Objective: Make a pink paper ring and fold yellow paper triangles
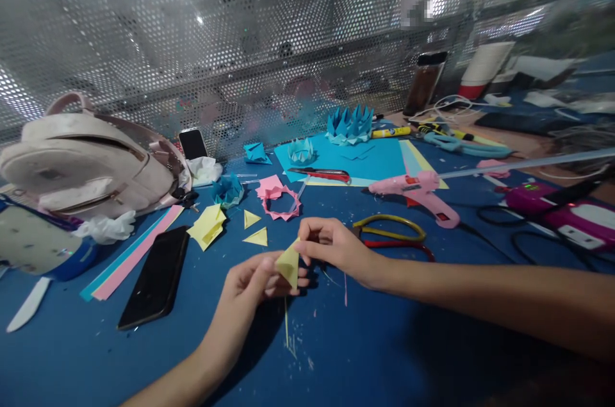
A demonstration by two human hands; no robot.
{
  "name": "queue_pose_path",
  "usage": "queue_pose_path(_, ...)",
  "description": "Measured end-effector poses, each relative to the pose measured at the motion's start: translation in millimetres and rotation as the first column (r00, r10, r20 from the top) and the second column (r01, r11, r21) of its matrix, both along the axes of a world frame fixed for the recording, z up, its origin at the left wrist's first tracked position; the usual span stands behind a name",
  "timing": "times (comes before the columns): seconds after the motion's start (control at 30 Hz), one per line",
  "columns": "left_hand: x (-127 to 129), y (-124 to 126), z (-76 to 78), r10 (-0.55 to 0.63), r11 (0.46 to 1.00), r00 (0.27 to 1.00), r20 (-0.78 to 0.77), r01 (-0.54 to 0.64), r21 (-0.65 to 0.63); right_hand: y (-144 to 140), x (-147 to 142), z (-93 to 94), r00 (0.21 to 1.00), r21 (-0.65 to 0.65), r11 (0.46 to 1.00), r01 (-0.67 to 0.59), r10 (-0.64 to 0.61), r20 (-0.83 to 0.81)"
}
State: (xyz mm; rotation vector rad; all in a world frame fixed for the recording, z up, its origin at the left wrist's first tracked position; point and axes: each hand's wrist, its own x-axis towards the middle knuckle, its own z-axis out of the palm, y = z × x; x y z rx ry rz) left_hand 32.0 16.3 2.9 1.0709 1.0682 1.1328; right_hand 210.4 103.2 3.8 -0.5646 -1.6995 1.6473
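My left hand (pixel 257 282) and right hand (pixel 331 247) pinch 1 folded yellow paper (pixel 289 264); my fingers hide its lower folds.

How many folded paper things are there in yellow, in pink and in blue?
Yellow: 4 (one held by the left hand and right hand, the yellow piece, plus a yellow wad and two yellow triangles)
Pink: 1 (pink ring)
Blue: 4 (big blue crown, small crown, blue fold, blue crumple)
Total: 9
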Motion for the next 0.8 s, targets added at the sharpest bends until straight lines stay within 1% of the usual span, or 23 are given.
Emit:
queue_pose_path(0.07, 5, -1, 1.3, -0.009, 0.998, 1.0, -0.001, 0.009, -0.07, 0, -1, 0.3, 1.0, 0.004, 1.0, 0.01, -0.01, -0.005)
queue_pose_path(0.17, 6, -1, 4.5, 0.021, 0.995, 0.999, -0.028, -0.023, -0.099, -1, -2, 0.9, 1.0, 0.016, 1.0, 0.023, -0.023, 0.0)
queue_pose_path(0.33, 1, 0, 6.2, 0.108, 0.991, 0.993, -0.051, -0.112, -0.074, -3, -1, 3.1, 0.999, 0.04, 0.999, 0.009, -0.01, 0.038)
queue_pose_path(0.53, -2, 4, 4.8, 0.13, 0.99, 0.989, -0.064, -0.132, -0.037, -5, 0, 3.3, 0.994, 0.109, 0.994, -0.016, 0.004, 0.109)
queue_pose_path(0.63, -6, 8, 5.8, 0.127, 0.992, 0.989, -0.074, -0.127, 0.004, -8, 0, 10.0, 0.982, 0.161, 0.987, -0.011, -0.019, 0.187)
queue_pose_path(0.7, -11, 10, 7.5, 0.108, 0.994, 0.99, -0.086, -0.106, 0.03, -10, 5, 21.7, 0.944, 0.237, 0.971, -0.036, -0.044, 0.326)
queue_pose_path(0.73, -13, 11, 8.3, 0.093, 0.995, 0.991, -0.096, -0.09, 0.04, -10, 11, 29.0, 0.907, 0.291, 0.954, -0.071, -0.059, 0.417)
queue_pose_path(0.77, -16, 12, 8.9, 0.077, 0.996, 0.991, -0.107, -0.072, 0.049, -11, 18, 36.4, 0.84, 0.369, 0.918, -0.143, -0.085, 0.535)
queue_pose_path(0.8, -18, 12, 9.2, 0.062, 0.997, 0.991, -0.119, -0.055, 0.057, -11, 28, 43.0, 0.766, 0.468, 0.862, -0.196, -0.164, 0.622)
